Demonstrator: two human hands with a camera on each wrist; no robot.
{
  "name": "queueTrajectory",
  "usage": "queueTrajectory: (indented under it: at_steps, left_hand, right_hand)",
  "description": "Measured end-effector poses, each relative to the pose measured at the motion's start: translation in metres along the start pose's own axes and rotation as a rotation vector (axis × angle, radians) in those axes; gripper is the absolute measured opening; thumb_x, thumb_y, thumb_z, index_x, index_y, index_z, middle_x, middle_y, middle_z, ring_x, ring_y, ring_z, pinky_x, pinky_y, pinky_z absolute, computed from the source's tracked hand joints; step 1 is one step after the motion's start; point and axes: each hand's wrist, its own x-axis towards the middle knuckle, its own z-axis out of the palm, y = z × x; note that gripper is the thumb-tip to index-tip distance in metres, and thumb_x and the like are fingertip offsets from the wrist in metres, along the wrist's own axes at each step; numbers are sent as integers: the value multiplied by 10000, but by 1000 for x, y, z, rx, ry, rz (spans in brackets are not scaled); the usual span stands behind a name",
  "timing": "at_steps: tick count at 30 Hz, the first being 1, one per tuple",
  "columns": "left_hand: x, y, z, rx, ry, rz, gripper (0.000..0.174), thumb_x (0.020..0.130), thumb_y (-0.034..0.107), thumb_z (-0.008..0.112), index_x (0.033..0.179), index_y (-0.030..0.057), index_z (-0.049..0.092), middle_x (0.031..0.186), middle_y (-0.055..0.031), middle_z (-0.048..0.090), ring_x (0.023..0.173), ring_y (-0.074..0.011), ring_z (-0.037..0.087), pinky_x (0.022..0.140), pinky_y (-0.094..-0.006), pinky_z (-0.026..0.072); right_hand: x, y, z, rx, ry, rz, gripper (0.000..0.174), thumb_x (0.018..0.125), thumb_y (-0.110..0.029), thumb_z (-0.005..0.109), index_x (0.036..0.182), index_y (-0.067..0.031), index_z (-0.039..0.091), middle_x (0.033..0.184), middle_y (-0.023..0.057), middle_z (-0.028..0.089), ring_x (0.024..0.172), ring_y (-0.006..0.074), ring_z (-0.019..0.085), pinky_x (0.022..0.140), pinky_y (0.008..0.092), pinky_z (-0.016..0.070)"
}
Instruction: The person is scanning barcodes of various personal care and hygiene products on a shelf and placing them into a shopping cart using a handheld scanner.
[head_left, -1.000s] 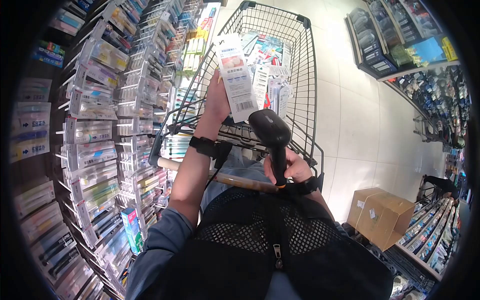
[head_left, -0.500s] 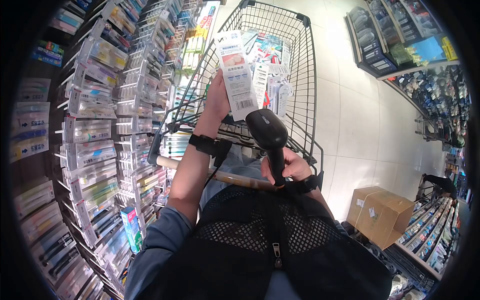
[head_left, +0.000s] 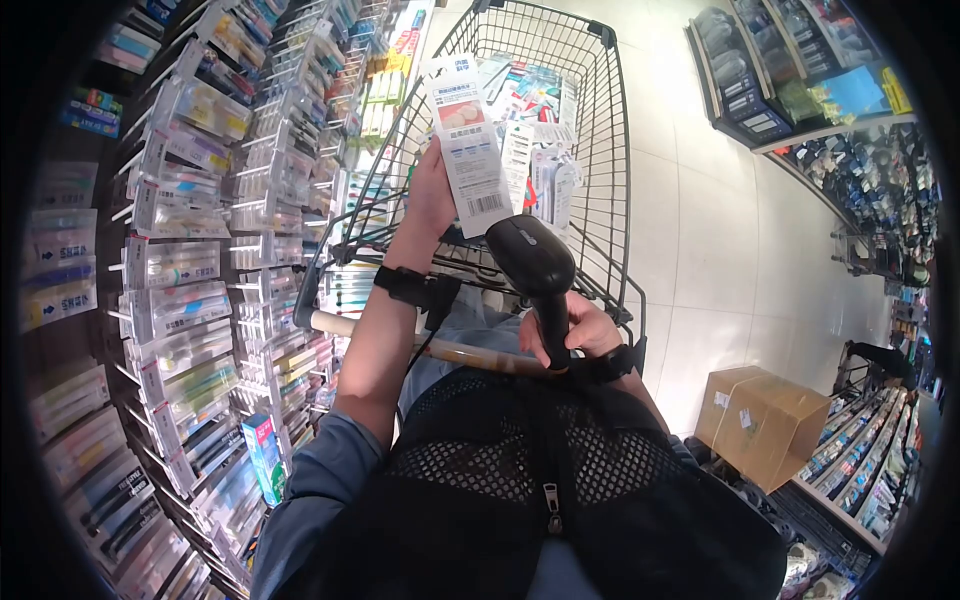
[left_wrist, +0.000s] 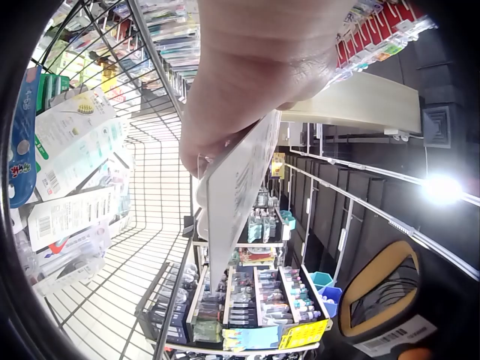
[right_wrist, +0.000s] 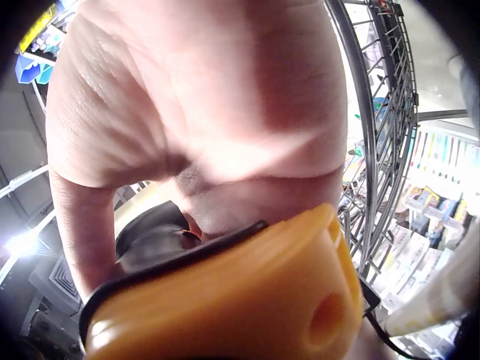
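My left hand [head_left: 430, 195] grips a flat white toothbrush pack [head_left: 468, 150] along its left edge, over the near part of the cart. The pack's printed back faces up, with a barcode near its lower end. In the left wrist view the toothbrush pack [left_wrist: 238, 191] appears nearly edge-on below the fingers. My right hand [head_left: 597, 332] holds a black barcode scanner [head_left: 530, 255] by its handle. The scanner's head is right at the pack's barcode end. Its yellow-framed front [left_wrist: 382, 292] shows at the lower right of the left wrist view.
A wire shopping cart [head_left: 629, 150] stands in front, with several packs [head_left: 540, 100] inside and its handle bar [head_left: 480, 358] before my body. Racks of hanging toothbrushes [head_left: 185, 265] line the left. A cardboard box [head_left: 755, 420] and shelves [head_left: 770, 90] stand to the right.
The scanner has shifted slightly left, its head closer to the pack's barcode end. The pack has moved slightly left in view. Both hands keep their hold.
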Motion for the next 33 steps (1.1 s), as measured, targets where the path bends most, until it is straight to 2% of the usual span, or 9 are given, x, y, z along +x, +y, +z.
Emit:
queueTrajectory:
  at_steps: [8, 20, 23, 25, 26, 28, 30, 32, 33]
  left_hand:
    - [1, -1, -1, 11, 8, 12, 435, 947, 338, 247, 1256, 60, 375, 1175, -82, 505, 1065, -235, 494, 907, -381, 400]
    - [-1, 0, 1, -10, 1, -9, 423, 948, 325, 251, 1235, 39, 373, 1147, -100, 513, 1038, -232, 516, 868, -373, 433]
    - [0, 0, -1, -11, -16, -8, 431, 948, 329, 249, 1240, 35, 366, 1153, -103, 508, 1037, -236, 515, 869, -376, 432]
    - [0, -1, -2, -10, -16, -10, 433, 947, 331, 250, 1240, 34, 365, 1153, -103, 509, 1035, -237, 515, 869, -377, 432]
    - [1, -1, -2, -9, -17, -10, 435, 947, 334, 250, 1240, 34, 365, 1153, -103, 509, 1033, -239, 516, 868, -378, 432]
    - [2, -2, -4, -10, -25, -7, 437, 946, 335, 251, 1239, 33, 368, 1150, -104, 511, 1031, -240, 518, 866, -379, 433]
    - [2, -1, -3, -12, -37, -1, 438, 946, 337, 252, 1238, 33, 370, 1147, -104, 512, 1030, -241, 519, 865, -381, 434]
    - [0, 0, 0, -8, -33, -18, 437, 946, 338, 254, 1238, 35, 372, 1142, -103, 515, 1028, -243, 522, 861, -386, 436]
    - [0, 0, 1, -9, -33, -17, 437, 946, 338, 254, 1238, 35, 372, 1142, -103, 515, 1028, -243, 522, 861, -386, 436]
  right_hand:
    - [1, -4, 4, 15, 32, 20, 428, 664, -344, 687, 894, -10, 549, 650, 115, 598, 647, 208, 565, 797, 391, 396]
    - [-1, 1, -4, 2, -25, 4, 581, 688, -363, 679, 1059, 31, 465, 643, 114, 601, 679, 224, 569, 805, 386, 388]
    - [-2, 5, -7, -15, 3, -5, 650, 681, -332, 683, 1138, 21, 386, 706, 145, 595, 658, 229, 570, 744, 368, 413]
    - [-4, 8, -7, 91, 141, -69, 672, 673, -255, 671, 1193, -11, 322, 755, 167, 564, 617, 238, 559, 636, 336, 428]
    - [-3, 9, -7, 91, 142, -68, 672, 673, -255, 671, 1193, -11, 322, 755, 167, 564, 617, 238, 559, 636, 336, 428]
    - [1, 8, -6, 144, 252, -195, 472, 678, -244, 644, 1024, 4, 440, 690, 127, 522, 526, 201, 512, 526, 287, 366]
    - [-1, 13, -11, 182, 270, -209, 438, 693, -214, 603, 1029, 4, 425, 724, 118, 506, 532, 201, 510, 536, 295, 364]
    - [-2, 16, -16, 291, 314, -230, 506, 708, -140, 568, 1156, -51, 351, 766, 168, 512, 573, 242, 527, 551, 312, 407]
    - [-1, 16, -16, 288, 347, -233, 463, 735, -145, 526, 1154, -39, 361, 749, 161, 506, 571, 236, 517, 557, 307, 398]
